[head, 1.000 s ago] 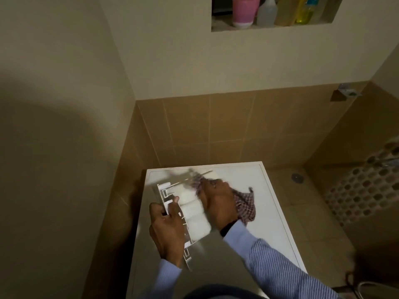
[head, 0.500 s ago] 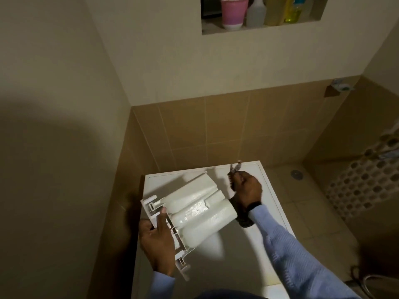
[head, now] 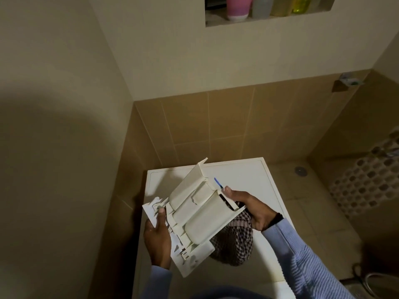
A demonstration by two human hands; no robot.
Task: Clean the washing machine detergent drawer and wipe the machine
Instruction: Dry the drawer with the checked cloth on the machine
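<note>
I hold the white detergent drawer (head: 194, 210) above the top of the white washing machine (head: 248, 175), its rounded underside turned up toward me. My left hand (head: 157, 240) grips the drawer's front panel at the lower left. My right hand (head: 252, 208) holds the drawer's far right end, thumb on its edge, and also grips a checked cloth (head: 235, 240) that hangs below the drawer. A small blue part (head: 218, 182) sticks out near my right thumb.
Tiled walls close in behind and to the left of the machine. A wall niche (head: 267, 18) above holds a pink cup (head: 238, 7) and several bottles. To the right are the tiled floor with a drain (head: 300, 170), a patterned mat (head: 364, 186) and a hose (head: 371, 279).
The drawer has been lifted and turned, its compartments now lying more lengthwise toward me. My right hand with the cloth moved from above the machine's back edge to the drawer's right end.
</note>
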